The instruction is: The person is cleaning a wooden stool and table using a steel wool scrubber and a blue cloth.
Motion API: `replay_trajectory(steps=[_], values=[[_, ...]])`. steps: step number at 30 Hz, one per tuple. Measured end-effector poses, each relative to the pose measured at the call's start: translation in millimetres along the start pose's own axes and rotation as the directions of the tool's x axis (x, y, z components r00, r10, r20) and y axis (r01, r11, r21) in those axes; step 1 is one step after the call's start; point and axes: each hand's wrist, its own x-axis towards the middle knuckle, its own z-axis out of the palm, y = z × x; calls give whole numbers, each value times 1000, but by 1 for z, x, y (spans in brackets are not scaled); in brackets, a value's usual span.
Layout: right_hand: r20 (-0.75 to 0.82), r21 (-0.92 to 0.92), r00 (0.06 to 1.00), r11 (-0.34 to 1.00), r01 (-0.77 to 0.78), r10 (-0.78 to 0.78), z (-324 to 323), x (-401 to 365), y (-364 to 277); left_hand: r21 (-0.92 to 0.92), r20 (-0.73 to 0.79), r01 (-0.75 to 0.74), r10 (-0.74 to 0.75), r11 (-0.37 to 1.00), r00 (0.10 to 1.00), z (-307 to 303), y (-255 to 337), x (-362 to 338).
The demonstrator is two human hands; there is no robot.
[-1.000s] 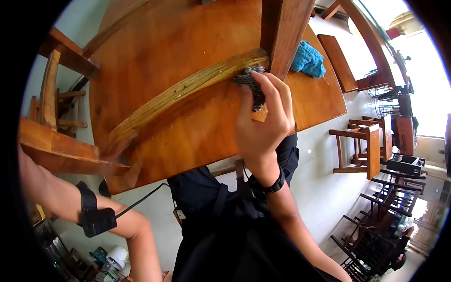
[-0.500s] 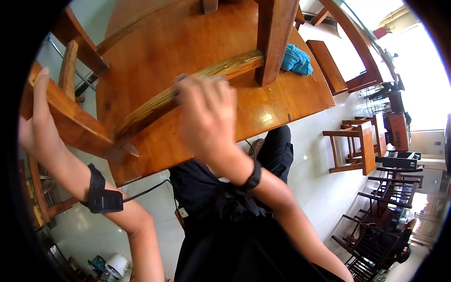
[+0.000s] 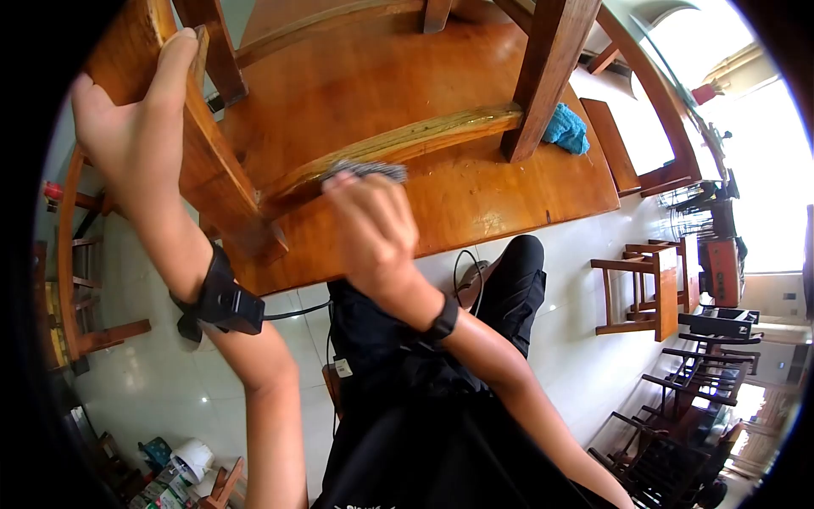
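Note:
A wooden chair stands on a wooden table (image 3: 509, 204). My right hand (image 3: 373, 225) is shut on a grey steel-wool scouring pad (image 3: 366, 170) and presses it against the chair's pale, worn lower rung (image 3: 441, 136). My left hand (image 3: 140, 127) grips the chair's leg (image 3: 216, 182) at the upper left, thumb along its edge. Another chair leg (image 3: 543, 76) rises where the rung ends on the right. A black band with a cable sits on my left wrist, a black watch on my right.
A blue cloth (image 3: 566, 129) lies on the table behind the right chair leg. More wooden chairs (image 3: 649, 284) and dark stacked chairs stand on the white tiled floor to the right. Another chair (image 3: 72, 280) is at the left. Bottles and a white roll (image 3: 191, 462) sit low left.
My right hand slid the scouring pad from the rung's right end toward its left part. My left hand came up into view and now clasps the chair leg.

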Motion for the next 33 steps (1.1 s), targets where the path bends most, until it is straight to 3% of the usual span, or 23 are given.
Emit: replay_trajectory(steps=[3, 5, 7, 9, 11, 12, 17, 18, 19, 21, 23, 24, 25, 26, 27, 28, 29, 30, 31, 33], values=[[-2, 38, 999, 998, -41, 41, 7, 4, -9, 24, -5, 19, -18, 1000, 1000, -1, 7, -2], [-8, 4, 1000, 1000, 26, -26, -11, 1, 21, 49, -5, 30, -29, 998, 1000, -3, 2, -1], [-47, -163, 995, 982, -90, 84, -34, 6, 42, -124, 31, -4, 8, 992, 999, -4, -15, 0], [-134, -160, 975, 967, -200, 180, -35, 7, 43, -108, 53, 26, -21, 994, 998, -6, -18, -1], [-181, -143, 963, 964, -224, 197, -21, 8, 29, 430, 29, 123, -150, 894, 988, 11, 82, -12], [-137, -89, 974, 978, -191, 178, -14, 7, 17, 428, 28, 120, -145, 896, 989, 10, 81, -11], [-58, 6, 994, 996, -92, 92, 33, 14, -37, -103, -13, 245, -247, 964, 969, 6, 56, -11], [-35, 53, 991, 991, -124, 126, 30, 18, -36, -104, -15, 245, -248, 964, 969, 11, 51, -14], [-32, 52, 992, 991, -123, 124, 25, 18, -27, -222, -94, 200, -225, 954, 970, 19, 43, -20], [-90, -39, 994, 997, -67, 63, 10, 16, 1, -331, -174, 146, -212, 932, 962, 23, 36, -21], [-163, -162, 985, 983, -88, 61, -6, 20, 23, 169, -89, -46, 61, 984, 994, 16, 29, -17], [-206, -130, 962, 969, -209, 180, -9, 23, 26, 216, -44, -159, 172, 963, 984, 4, 18, -15], [-246, -95, 922, 939, -330, 299, -11, 26, 25, 221, -43, -158, 171, 962, 984, -5, 27, -14], [-253, -146, 922, 930, -337, 294, -7, 27, 19, -143, 69, -100, 111, 985, 991, -17, 40, -15], [-259, -148, 920, 929, -338, 294, 0, 22, 14, -481, 195, 12, 94, 877, 976, -21, 50, -14], [-204, -120, 963, 972, -204, 177, 10, 16, 6, -484, 194, 7, 100, 875, 976, -13, 51, -12], [-151, -83, 987, 994, -67, 53, 18, 10, 0, -195, 76, 29, -15, 980, 997, 2, 48, -11], [-80, -52, 996, 998, -46, 41, 19, 7, -8, 105, -74, 97, -89, 990, 993, 12, 44, -10], [-83, -54, 996, 997, -47, 42, 17, 7, -3, 102, -72, 94, -87, 990, 994, 17, 37, -11], [-119, -44, 992, 998, -55, 50, 4, 11, 15, 134, -119, -78, 94, 988, 988, 19, 30, -13]])
